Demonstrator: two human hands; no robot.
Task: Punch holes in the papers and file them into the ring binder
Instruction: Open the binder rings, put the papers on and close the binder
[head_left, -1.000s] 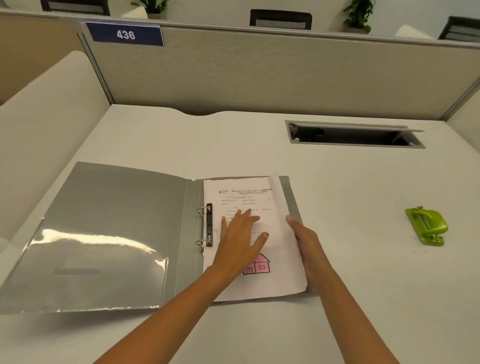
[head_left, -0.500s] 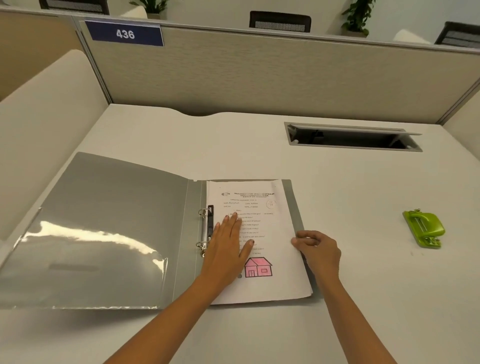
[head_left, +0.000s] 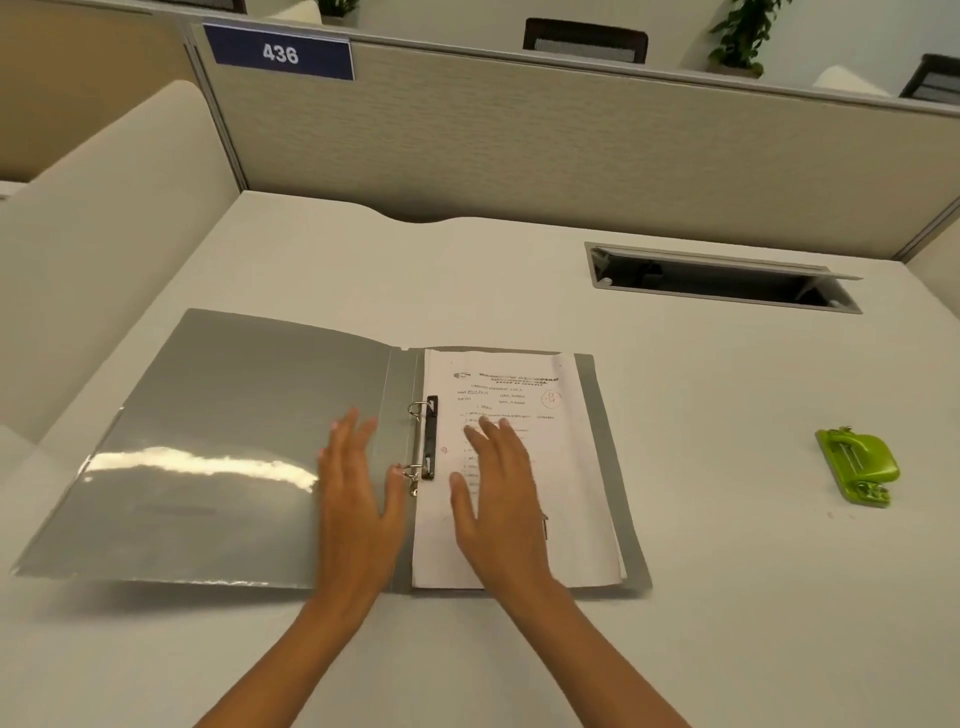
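Grey binder (head_left: 234, 441) | left hand (head_left: 358, 499) shifted off papers (head_left: 576, 493) | right hand (head_left: 498, 499) now on them

White "436" on a blue sign (head_left: 279, 53) at the top of the cubicle partition (head_left: 519, 145). Top sheet (head_left: 571, 467) in the ring binder (head_left: 234, 415) has a printed header and text lines, too blurred to read. Red circled mark (head_left: 551, 399) at its upper right, digits unclear.
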